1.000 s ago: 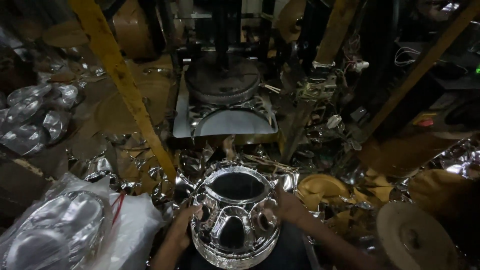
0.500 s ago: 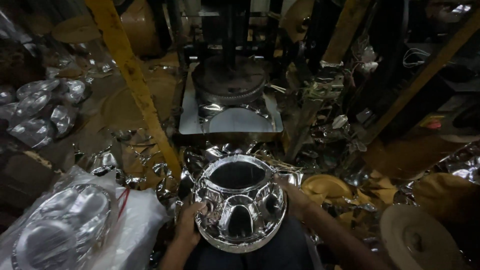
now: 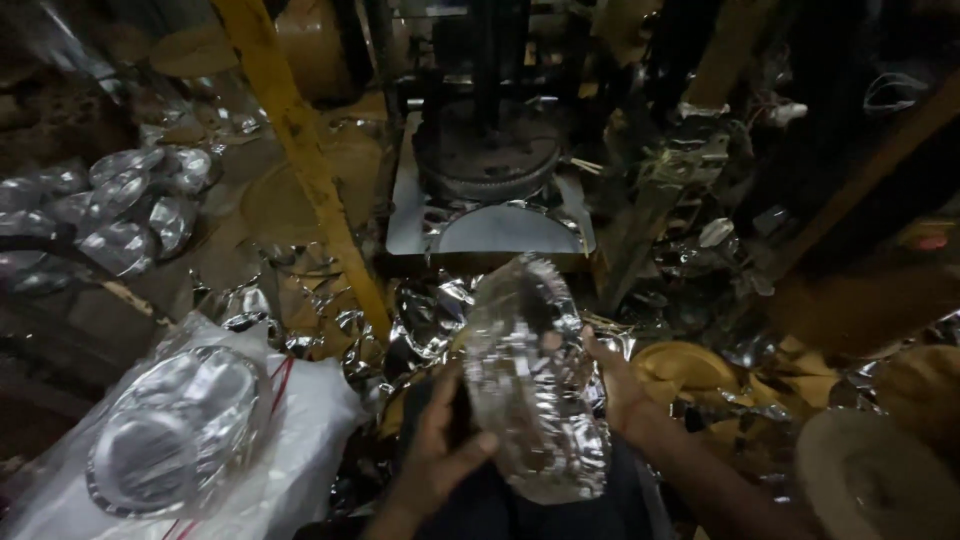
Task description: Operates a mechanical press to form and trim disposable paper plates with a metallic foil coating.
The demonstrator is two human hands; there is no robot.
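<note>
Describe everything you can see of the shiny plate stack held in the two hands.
The silver plate stack looks like thin foil-faced disposable plates with crimped rims, nested together. It is tilted on edge, motion-blurred, above the person's lap. The left hand grips its left side, the right hand its right, below the press machine.

**What the view does not settle**

The silver foil plate (image 3: 535, 385) is smeared by motion, so its compartments cannot be made out. It hides the palm of the right hand (image 3: 618, 388), behind its right rim, and part of the left hand (image 3: 445, 440), whose forearm leaves the picture below the plate. Left of the plate, the bagged stack of plates (image 3: 175, 430) is cut by the bottom edge. Above the plate, the press machine (image 3: 490, 150) sinks into darkness.
</note>
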